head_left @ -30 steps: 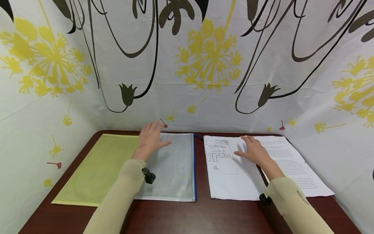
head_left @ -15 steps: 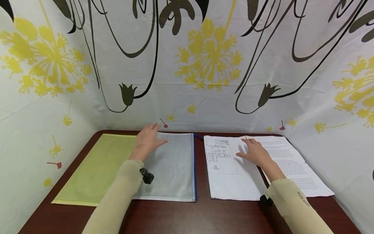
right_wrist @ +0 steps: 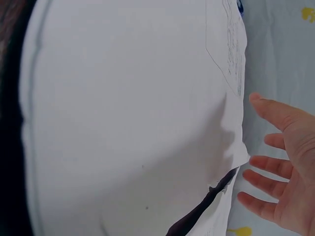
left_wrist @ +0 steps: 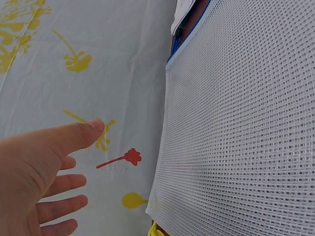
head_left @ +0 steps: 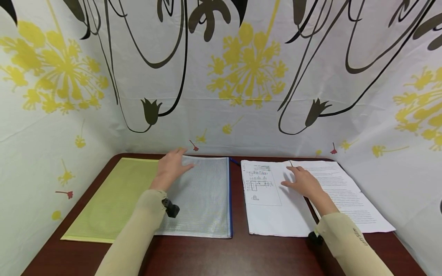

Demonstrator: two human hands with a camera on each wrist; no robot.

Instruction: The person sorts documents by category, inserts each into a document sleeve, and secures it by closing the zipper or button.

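Note:
My left hand [head_left: 170,168] hovers with spread fingers over the seam between a yellow mesh zip pouch [head_left: 114,203] and a white mesh zip pouch [head_left: 203,199] with a blue edge. In the left wrist view the same hand [left_wrist: 44,172] holds nothing, its thumb pointing toward the white mesh. My right hand [head_left: 305,184] is above the right part of a paper sheet with a technical drawing [head_left: 262,218]. Its fingers are loosely bent and empty, and in the right wrist view the hand [right_wrist: 290,157] casts a shadow on the paper.
A text-printed stack of paper [head_left: 348,195] lies at the right, a narrow gap from the drawing sheet. The dark red-brown table [head_left: 238,257] shows along the front. A patterned white curtain [head_left: 214,126] rises behind the table and at both sides.
My left hand has drifted left and slightly toward me. My right hand has moved a little right and down. The pouches and papers stay in place.

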